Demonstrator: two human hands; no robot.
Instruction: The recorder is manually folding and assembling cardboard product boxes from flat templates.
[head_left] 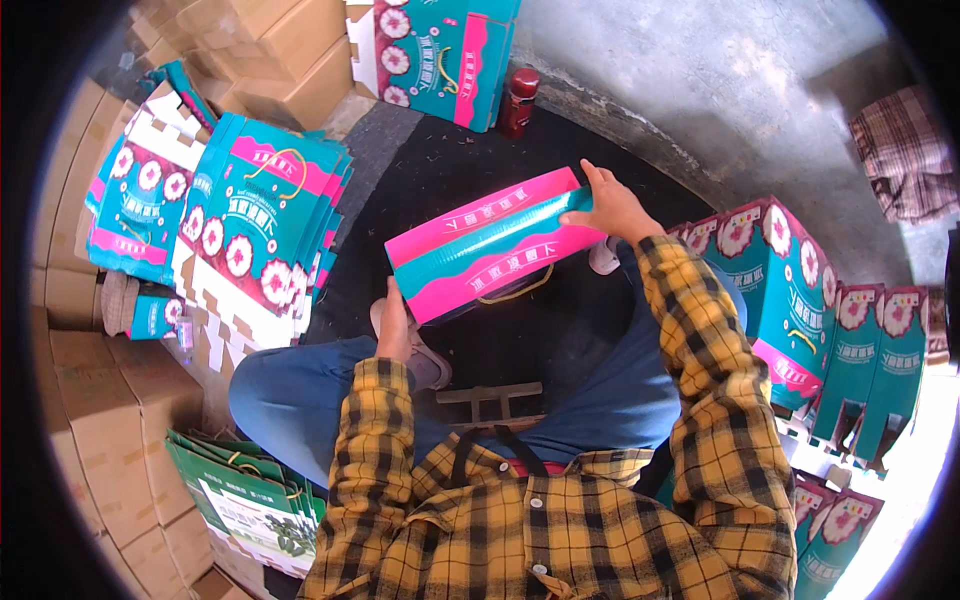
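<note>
A pink and teal cardboard gift box is held tilted in front of me, its left end lower than its right. My left hand presses against its lower left end, fingers partly hidden behind it. My right hand grips the right end, thumb on the teal band and fingers at the far edge. A yellow cord handle hangs out below the box's near side.
Flat teal and pink cartons are stacked at left. Formed gift boxes stand at right. Brown cartons line the left side, with green bags nearby. A red bottle stands by the wall on a black mat.
</note>
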